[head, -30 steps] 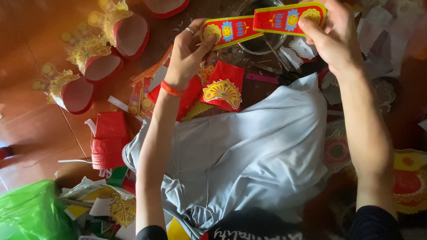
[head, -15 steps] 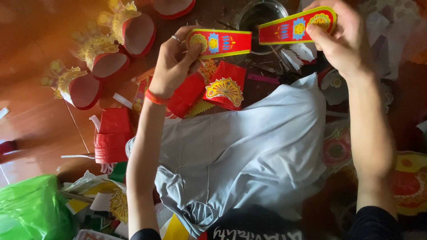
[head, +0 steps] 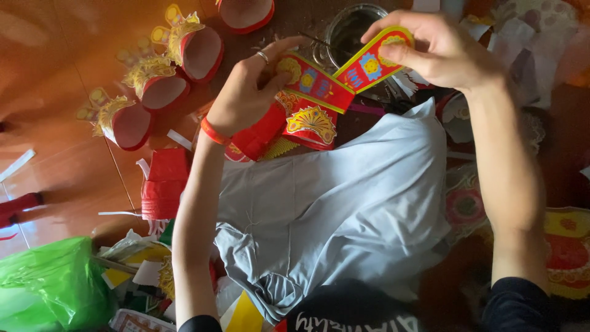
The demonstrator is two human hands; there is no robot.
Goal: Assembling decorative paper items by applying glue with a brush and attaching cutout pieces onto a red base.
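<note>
Your left hand (head: 246, 98) pinches one end of a red and yellow paper strip (head: 335, 77), and your right hand (head: 439, 52) pinches the other end. You hold the strip up, bent in the middle, above the grey cloth (head: 332, 209) on your lap. Three red paper cups (head: 157, 86) with gold trim sit on the wood floor (head: 61, 160) to the left. Nearby, a green bag (head: 49, 283) lies low on the left.

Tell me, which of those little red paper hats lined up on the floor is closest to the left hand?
The upper one in the diagonal row of three, lying just left of the left hand. The middle hat and the lowest hat sit progressively farther away down-left.
</note>
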